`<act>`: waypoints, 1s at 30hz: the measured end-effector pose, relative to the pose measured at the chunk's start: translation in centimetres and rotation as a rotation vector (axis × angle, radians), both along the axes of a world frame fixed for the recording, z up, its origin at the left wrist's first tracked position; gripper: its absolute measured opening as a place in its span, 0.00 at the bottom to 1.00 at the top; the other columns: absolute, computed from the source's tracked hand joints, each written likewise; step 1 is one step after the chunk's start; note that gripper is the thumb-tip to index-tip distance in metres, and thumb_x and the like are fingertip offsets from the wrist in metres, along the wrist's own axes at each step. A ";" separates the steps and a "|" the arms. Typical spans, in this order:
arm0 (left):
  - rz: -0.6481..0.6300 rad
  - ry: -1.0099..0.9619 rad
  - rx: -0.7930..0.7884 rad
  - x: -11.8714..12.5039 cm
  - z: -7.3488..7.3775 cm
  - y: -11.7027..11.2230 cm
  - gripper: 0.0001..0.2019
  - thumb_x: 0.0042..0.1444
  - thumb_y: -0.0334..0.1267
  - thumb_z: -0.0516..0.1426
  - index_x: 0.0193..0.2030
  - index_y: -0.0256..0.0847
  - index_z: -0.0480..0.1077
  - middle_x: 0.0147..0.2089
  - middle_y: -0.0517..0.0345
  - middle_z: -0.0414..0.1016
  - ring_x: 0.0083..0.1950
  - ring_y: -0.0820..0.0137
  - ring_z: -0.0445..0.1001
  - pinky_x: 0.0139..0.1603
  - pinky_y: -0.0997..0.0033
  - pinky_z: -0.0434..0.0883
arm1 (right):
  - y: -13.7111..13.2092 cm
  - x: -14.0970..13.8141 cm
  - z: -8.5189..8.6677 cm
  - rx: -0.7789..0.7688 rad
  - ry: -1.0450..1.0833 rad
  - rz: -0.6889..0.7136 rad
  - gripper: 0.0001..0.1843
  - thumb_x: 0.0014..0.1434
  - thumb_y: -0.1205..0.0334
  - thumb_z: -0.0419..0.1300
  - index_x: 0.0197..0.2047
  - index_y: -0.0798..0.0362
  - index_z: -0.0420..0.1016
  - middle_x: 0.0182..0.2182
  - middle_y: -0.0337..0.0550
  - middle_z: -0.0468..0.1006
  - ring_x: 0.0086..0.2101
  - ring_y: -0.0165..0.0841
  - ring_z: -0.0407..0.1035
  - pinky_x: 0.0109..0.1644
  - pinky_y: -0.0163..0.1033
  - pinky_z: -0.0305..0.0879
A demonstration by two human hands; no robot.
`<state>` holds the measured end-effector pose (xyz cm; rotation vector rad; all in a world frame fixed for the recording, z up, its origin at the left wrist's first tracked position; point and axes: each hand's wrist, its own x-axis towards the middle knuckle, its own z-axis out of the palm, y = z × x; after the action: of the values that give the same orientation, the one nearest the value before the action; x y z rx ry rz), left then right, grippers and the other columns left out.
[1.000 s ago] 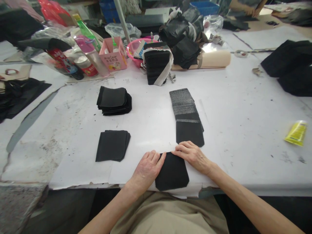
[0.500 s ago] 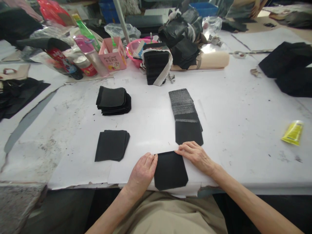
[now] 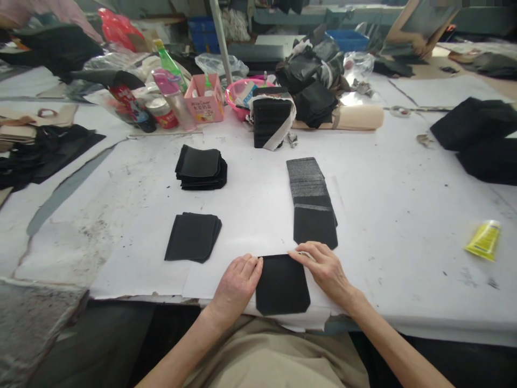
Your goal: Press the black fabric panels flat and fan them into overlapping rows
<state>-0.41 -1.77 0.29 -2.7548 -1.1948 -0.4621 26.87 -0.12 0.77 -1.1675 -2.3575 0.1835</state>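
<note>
A black leather-like panel [image 3: 283, 285] with clipped lower corners lies flat at the table's front edge, and a narrow strip along its top looks folded. My left hand [image 3: 240, 280] is closed at the top left corner, thumb and fingers pressed together on the panel. At the top right corner, my right hand [image 3: 323, 269] holds the edge with its fingertips, the fingers slightly bent. Just beyond that hand lies a fanned row of black panels [image 3: 315, 226] with grey upper strips. To the left are a small pile of black panels [image 3: 191, 237] and a taller stack [image 3: 200, 163] behind it.
A strapped black bundle [image 3: 269, 121], a pink basket [image 3: 236, 97], a pink box [image 3: 205, 102] and bottles stand along the back. A yellow tube [image 3: 484, 241] lies at the right, below black folded material [image 3: 472, 124]. Another person's hand [image 3: 418, 46] is at the far right back.
The camera view has shifted slightly. My right hand's fingers have lifted and loosened a little at the panel's top right corner; my left hand stays at the left corner.
</note>
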 end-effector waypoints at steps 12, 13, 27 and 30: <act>0.086 -0.219 -0.125 -0.7 -0.4 -0.2 0.09 0.63 0.26 0.52 0.48 0.35 0.69 0.48 0.47 0.72 0.52 0.61 0.71 0.53 0.58 0.72 | -1.1 -0.1 -0.8 0.032 -0.056 -0.043 0.14 0.67 0.70 0.51 0.50 0.51 0.75 0.47 0.48 0.75 0.50 0.40 0.67 0.52 0.46 0.64; 0.116 -0.261 -0.169 -0.9 -0.4 -0.2 0.08 0.63 0.26 0.52 0.45 0.36 0.69 0.46 0.48 0.71 0.50 0.62 0.71 0.51 0.59 0.73 | -1.2 0.0 -0.7 0.045 -0.029 -0.063 0.13 0.67 0.70 0.51 0.48 0.52 0.76 0.46 0.48 0.75 0.49 0.39 0.67 0.51 0.46 0.65; 0.191 -0.001 -0.517 6.0 3.6 4.8 0.10 0.52 0.37 0.66 0.38 0.38 0.71 0.38 0.53 0.74 0.42 0.61 0.73 0.44 0.61 0.71 | 1.0 1.8 -1.8 0.204 -0.165 -0.366 0.14 0.69 0.57 0.51 0.50 0.53 0.74 0.45 0.47 0.77 0.46 0.42 0.70 0.47 0.45 0.65; 0.155 -0.070 -0.635 5.7 3.7 5.4 0.08 0.53 0.39 0.66 0.33 0.39 0.72 0.38 0.53 0.75 0.43 0.62 0.73 0.45 0.65 0.69 | 0.9 2.4 -2.3 0.276 -0.187 -0.306 0.15 0.70 0.58 0.48 0.47 0.53 0.75 0.44 0.46 0.78 0.44 0.41 0.71 0.47 0.44 0.64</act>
<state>5.27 3.59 3.97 -3.1185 -1.8223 -0.1797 29.23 0.80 -1.55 -1.4326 -2.2290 -0.3578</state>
